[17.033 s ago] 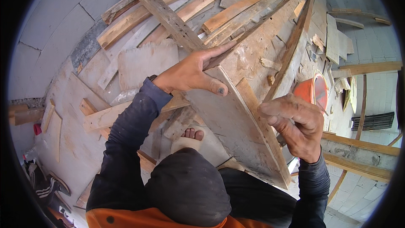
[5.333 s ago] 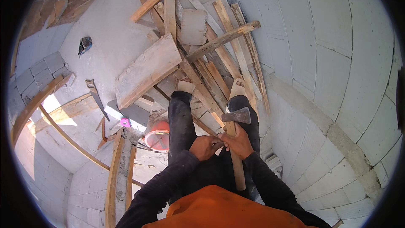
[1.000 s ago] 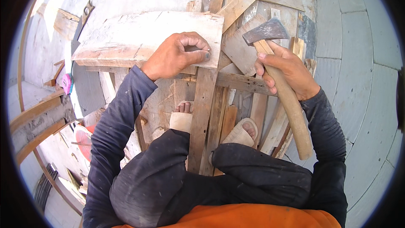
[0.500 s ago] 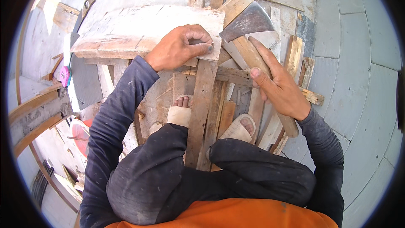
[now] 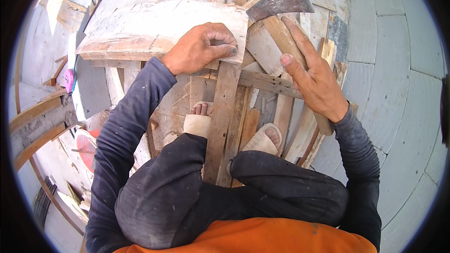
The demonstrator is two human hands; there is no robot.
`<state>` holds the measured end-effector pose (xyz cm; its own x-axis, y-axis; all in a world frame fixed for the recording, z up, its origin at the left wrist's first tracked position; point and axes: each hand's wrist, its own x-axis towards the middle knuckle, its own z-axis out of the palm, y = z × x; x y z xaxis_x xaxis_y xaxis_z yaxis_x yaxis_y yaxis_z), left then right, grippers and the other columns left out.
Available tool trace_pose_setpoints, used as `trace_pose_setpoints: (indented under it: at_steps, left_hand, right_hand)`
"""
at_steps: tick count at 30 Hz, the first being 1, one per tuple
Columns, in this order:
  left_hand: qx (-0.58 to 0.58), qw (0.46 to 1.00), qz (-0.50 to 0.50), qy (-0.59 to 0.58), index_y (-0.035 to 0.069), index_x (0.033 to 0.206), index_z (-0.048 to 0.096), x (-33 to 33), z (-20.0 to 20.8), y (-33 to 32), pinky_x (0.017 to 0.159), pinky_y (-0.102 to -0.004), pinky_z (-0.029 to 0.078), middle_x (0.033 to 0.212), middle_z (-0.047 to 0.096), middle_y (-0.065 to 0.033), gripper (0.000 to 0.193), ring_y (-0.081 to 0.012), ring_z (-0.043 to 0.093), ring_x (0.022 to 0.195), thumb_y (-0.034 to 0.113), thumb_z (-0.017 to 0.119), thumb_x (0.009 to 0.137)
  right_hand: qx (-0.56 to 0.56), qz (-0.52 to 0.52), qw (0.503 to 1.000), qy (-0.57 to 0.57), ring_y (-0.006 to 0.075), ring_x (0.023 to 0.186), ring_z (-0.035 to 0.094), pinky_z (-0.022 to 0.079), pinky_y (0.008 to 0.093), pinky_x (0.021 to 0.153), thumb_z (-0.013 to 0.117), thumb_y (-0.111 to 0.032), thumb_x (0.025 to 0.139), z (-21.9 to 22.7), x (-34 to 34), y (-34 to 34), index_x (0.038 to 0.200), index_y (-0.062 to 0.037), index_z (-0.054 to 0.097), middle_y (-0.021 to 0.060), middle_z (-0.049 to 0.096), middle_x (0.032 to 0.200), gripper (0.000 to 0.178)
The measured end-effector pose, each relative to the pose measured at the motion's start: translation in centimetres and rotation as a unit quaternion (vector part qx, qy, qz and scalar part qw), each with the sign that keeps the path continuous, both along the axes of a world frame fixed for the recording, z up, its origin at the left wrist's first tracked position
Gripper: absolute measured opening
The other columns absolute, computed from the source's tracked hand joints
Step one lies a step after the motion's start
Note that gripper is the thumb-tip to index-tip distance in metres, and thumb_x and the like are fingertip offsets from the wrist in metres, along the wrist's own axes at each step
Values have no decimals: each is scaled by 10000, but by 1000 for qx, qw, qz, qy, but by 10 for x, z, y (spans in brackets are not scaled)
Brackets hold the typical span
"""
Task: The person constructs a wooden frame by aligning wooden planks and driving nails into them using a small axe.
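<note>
A hatchet (image 5: 280,1) with a dark steel head and a pale wooden handle is gripped in my right hand (image 5: 315,78). Its head is raised to the right of a wide whitish board (image 5: 145,26), apart from it. My left hand (image 5: 202,48) rests over the right end of that board, thumb and fingers pinched together. Whatever lies between the fingertips is too small or hidden to make out. A narrow upright-looking plank (image 5: 222,117) runs from beneath the board's right end toward me, between my feet.
A handsaw (image 5: 89,11) lies beyond the board's left end, and a pink tape measure (image 5: 69,80) sits at the left. A red-rimmed basin (image 5: 86,149) stands lower left. Scrap planks (image 5: 265,80) crowd around my feet. Grey panels (image 5: 391,89) cover the right side.
My right hand has raised the hatchet, its head moving up and away from me. The left hand stays pinched at the board's end.
</note>
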<state>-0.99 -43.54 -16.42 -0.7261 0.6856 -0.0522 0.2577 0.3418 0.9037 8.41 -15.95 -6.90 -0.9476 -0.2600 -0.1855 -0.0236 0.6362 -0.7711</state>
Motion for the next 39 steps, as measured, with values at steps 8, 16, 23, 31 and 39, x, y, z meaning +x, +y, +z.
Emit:
trace_pose_setpoints:
  at_steps: [8, 16, 23, 31, 39]
  left_hand:
    - [-7, 997, -9, 74, 34, 980, 762, 4, -3, 1, 987, -390, 499, 1053, 723, -65, 165, -244, 640, 1060, 193, 772, 937]
    - [-4, 998, 0, 57, 38, 971, 768, 6, -2, 2, 1011, -398, 487, 1069, 728, -63, 141, -252, 641, 1082, 172, 776, 926]
    - [-8, 994, -17, 111, 58, 993, 793, 6, -7, 1, 1017, -402, 479, 1079, 735, -57, 126, -250, 638, 1065, 154, 785, 911]
    - [4, 993, -11, 116, 65, 987, 795, 3, -5, -1, 1025, -410, 464, 1097, 738, -53, 131, -261, 624, 1089, 161, 791, 898]
    - [-53, 989, -15, 139, 104, 1010, 816, 15, -9, -6, 1209, -512, 277, 1112, 727, -32, 130, -229, 625, 1146, 177, 779, 909]
  right_hand:
    - [34, 51, 998, 16, 463, 1359, 560, 438, 460, 1162, 512, -360, 1098, -9, 2, -2, 1643, -107, 327, 270, 532, 1529, 628]
    - [23, 34, 999, -9, 485, 1318, 580, 458, 489, 1127, 509, -376, 1096, -7, 2, 1, 1644, -117, 326, 275, 567, 1491, 633]
    - [55, 51, 996, -57, 412, 1419, 526, 400, 449, 1191, 496, -442, 1105, -8, 4, 6, 1660, -151, 322, 251, 462, 1601, 651]
    - [11, 34, 997, 61, 411, 1453, 489, 370, 441, 1214, 497, -406, 1108, -8, 10, 3, 1652, -90, 319, 258, 476, 1587, 654]
    - [25, 31, 995, 95, 454, 1354, 568, 464, 478, 1140, 551, -342, 1083, -9, 10, 1, 1654, -168, 330, 266, 565, 1495, 637]
